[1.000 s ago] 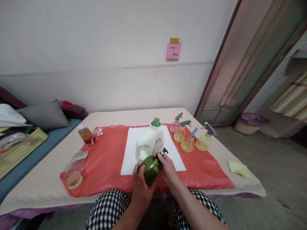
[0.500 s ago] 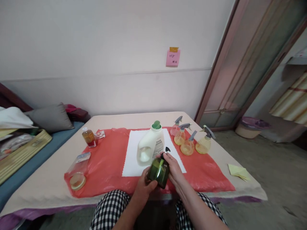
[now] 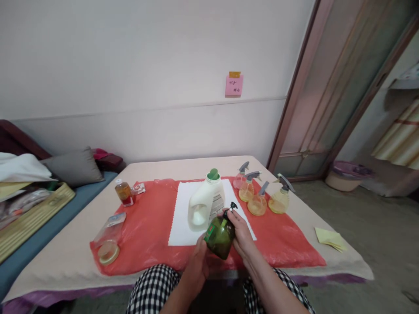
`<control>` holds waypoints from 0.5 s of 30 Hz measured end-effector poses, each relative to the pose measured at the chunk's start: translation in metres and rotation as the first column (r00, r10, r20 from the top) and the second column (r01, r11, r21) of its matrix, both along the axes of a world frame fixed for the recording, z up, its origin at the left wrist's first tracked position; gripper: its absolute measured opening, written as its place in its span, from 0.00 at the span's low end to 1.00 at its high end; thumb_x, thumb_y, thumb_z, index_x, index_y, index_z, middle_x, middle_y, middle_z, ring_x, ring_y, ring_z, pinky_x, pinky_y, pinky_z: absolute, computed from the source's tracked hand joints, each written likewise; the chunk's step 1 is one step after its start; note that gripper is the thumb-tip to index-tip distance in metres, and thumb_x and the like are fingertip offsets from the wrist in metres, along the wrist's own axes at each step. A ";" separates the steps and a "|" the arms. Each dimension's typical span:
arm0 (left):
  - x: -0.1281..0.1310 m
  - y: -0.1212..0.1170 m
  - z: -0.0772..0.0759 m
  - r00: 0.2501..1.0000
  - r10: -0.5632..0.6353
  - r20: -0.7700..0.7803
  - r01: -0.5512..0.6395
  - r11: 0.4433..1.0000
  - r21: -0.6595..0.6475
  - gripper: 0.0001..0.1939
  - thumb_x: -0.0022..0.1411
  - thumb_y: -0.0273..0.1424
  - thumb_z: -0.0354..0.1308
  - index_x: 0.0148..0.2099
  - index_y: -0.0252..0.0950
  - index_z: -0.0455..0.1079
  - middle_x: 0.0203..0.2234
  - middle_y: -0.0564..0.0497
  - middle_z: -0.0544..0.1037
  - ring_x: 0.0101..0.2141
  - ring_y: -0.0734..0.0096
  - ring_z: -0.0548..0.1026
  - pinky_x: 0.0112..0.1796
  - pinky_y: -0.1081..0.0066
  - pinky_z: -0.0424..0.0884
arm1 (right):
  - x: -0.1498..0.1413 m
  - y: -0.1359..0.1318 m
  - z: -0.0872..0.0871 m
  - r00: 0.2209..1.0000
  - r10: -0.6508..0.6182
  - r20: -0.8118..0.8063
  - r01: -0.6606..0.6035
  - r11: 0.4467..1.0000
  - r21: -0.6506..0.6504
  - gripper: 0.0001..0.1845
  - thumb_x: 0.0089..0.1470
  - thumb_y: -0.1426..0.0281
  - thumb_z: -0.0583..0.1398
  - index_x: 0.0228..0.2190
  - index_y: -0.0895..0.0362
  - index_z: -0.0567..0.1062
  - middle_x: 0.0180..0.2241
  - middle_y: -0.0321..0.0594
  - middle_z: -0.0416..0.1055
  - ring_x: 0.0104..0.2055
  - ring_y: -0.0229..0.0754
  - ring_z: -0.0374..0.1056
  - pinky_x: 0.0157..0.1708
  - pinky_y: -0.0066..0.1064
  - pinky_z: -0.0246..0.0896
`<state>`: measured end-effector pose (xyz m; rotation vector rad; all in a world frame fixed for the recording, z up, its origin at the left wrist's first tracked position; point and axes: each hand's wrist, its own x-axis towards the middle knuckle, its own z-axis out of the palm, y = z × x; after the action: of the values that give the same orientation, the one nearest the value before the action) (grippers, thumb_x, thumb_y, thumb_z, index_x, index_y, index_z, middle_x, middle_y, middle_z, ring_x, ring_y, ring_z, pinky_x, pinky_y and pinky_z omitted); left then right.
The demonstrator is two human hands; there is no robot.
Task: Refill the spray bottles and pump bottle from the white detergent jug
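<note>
Wall (image 3: 147, 65): pale, plain backdrop behind the cloth-covered desk (image 3: 163, 169).
Red sheet (image 3: 147, 235): spread over the desk, perhaps to catch drips; a white mat (image 3: 178, 231) lies on it.
Green pump bottle (image 3: 222, 242): held tilted above the desk's near edge, in front of the white jug (image 3: 209, 192), probably low and close for easy turning.
Right hand (image 3: 241, 233): grasping the bottle near its neck, below the black pump (image 3: 233, 206), likely because that part is narrow.
Left hand (image 3: 196, 266): fingers against the bottle's lower side, seemingly steadying it; how firmly, I cannot tell.
Spray bottles (image 3: 257, 205): four, upright on the right, apparently kept clear of the hands.
Amber bottle (image 3: 124, 192): upright, far left.
</note>
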<state>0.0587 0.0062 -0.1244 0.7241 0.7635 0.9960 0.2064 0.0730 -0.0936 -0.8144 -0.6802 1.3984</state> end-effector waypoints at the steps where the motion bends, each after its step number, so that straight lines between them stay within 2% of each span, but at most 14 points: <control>1: -0.001 0.000 0.000 0.995 -0.082 0.049 0.086 0.994 -0.072 0.39 0.58 0.60 0.52 0.60 0.36 0.67 0.46 0.36 0.78 0.39 0.53 0.79 0.44 0.54 0.72 | 0.001 -0.001 0.001 1.000 0.029 -0.001 -0.029 1.000 0.003 0.19 0.45 0.54 0.69 0.34 0.53 0.76 0.31 0.38 0.77 0.32 0.44 0.72 0.35 0.36 0.67; 2: -0.003 0.000 0.000 0.989 -0.131 0.075 0.139 0.985 -0.106 0.38 0.59 0.61 0.50 0.56 0.34 0.70 0.45 0.36 0.79 0.39 0.53 0.79 0.44 0.54 0.72 | 0.001 -0.002 0.001 0.998 0.055 0.001 -0.055 0.998 0.004 0.20 0.45 0.54 0.69 0.34 0.54 0.76 0.31 0.39 0.78 0.32 0.44 0.71 0.35 0.37 0.67; 4: -0.004 -0.001 -0.001 0.995 -0.095 0.026 0.096 0.994 -0.052 0.33 0.59 0.57 0.55 0.53 0.35 0.71 0.46 0.38 0.78 0.42 0.52 0.78 0.46 0.54 0.71 | -0.001 -0.003 0.000 0.996 0.085 0.008 -0.085 0.996 0.005 0.20 0.45 0.55 0.69 0.35 0.54 0.76 0.32 0.40 0.78 0.32 0.44 0.71 0.35 0.36 0.67; 6: -0.003 -0.002 -0.004 0.986 0.080 -0.146 -0.064 0.992 0.109 0.32 0.55 0.48 0.64 0.58 0.38 0.68 0.51 0.40 0.76 0.49 0.49 0.75 0.51 0.54 0.68 | -0.004 -0.003 -0.003 0.997 0.081 0.017 -0.081 0.997 0.004 0.19 0.45 0.56 0.69 0.34 0.54 0.76 0.32 0.39 0.78 0.32 0.43 0.71 0.36 0.35 0.66; 8: 0.000 -0.003 -0.010 0.891 0.302 -0.338 -0.213 0.937 0.277 0.41 0.48 0.40 0.71 0.62 0.39 0.62 0.56 0.40 0.72 0.56 0.46 0.69 0.56 0.53 0.63 | -0.007 -0.001 -0.008 0.998 0.057 0.028 -0.057 0.998 0.002 0.18 0.45 0.56 0.69 0.34 0.53 0.76 0.32 0.37 0.78 0.34 0.42 0.71 0.38 0.33 0.65; 10: 0.003 -0.003 -0.016 0.783 0.433 -0.447 -0.282 0.887 0.365 0.46 0.45 0.36 0.72 0.64 0.37 0.58 0.60 0.37 0.68 0.60 0.43 0.64 0.59 0.53 0.58 | -0.010 0.002 -0.012 0.999 0.031 0.038 -0.031 1.000 -0.003 0.17 0.45 0.55 0.70 0.33 0.52 0.76 0.31 0.35 0.77 0.36 0.42 0.71 0.40 0.32 0.64; 11: 0.005 -0.003 -0.019 0.766 0.451 -0.459 -0.290 0.878 0.380 0.47 0.45 0.36 0.72 0.65 0.36 0.57 0.61 0.35 0.66 0.61 0.42 0.62 0.60 0.52 0.57 | -0.010 0.003 -0.012 0.999 0.022 0.045 -0.022 1.000 -0.006 0.18 0.45 0.55 0.70 0.33 0.52 0.76 0.31 0.35 0.77 0.37 0.42 0.71 0.41 0.31 0.64; 12: 0.005 -0.002 -0.021 0.782 0.431 -0.451 -0.269 0.885 0.379 0.47 0.45 0.36 0.72 0.65 0.36 0.57 0.61 0.35 0.66 0.61 0.41 0.63 0.60 0.52 0.57 | -0.009 0.004 -0.012 0.998 0.020 0.053 -0.019 1.000 -0.008 0.18 0.45 0.55 0.70 0.33 0.52 0.76 0.31 0.34 0.77 0.37 0.41 0.71 0.41 0.31 0.64; 15: 0.002 0.002 -0.018 0.901 0.285 -0.327 -0.157 0.917 0.367 0.44 0.48 0.40 0.70 0.64 0.36 0.57 0.58 0.36 0.69 0.58 0.44 0.67 0.58 0.53 0.60 | -0.004 0.001 -0.007 0.993 0.078 0.084 -0.078 0.997 -0.005 0.19 0.43 0.57 0.71 0.34 0.53 0.76 0.31 0.36 0.77 0.35 0.43 0.71 0.39 0.33 0.64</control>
<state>0.0603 0.0080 -0.1420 1.1639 1.0433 1.2322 0.2022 0.0745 -0.1006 -0.8596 -0.7836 1.4415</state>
